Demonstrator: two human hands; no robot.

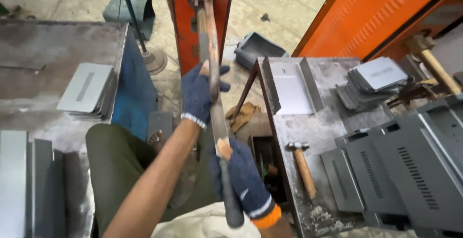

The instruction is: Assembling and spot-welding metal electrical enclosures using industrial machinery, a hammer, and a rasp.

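1. Left hand: in a dark blue knit glove, fingers wrapped tight round the upper part of the lever.
2. Right hand: dark blue glove with an orange cuff, closed round the lower part of the same lever, nearer the body.
3. Long metal lever: rusty, runs from the orange machine frame down the middle of the view to a black grip end below the right hand.
4. Hammer: wooden handle, lies flat on the steel workbench right of the hands, untouched.
5. Folded grey sheet-metal panels: slotted, stacked on that bench's right side.
6. Flat grey plates: stacked on the left table.
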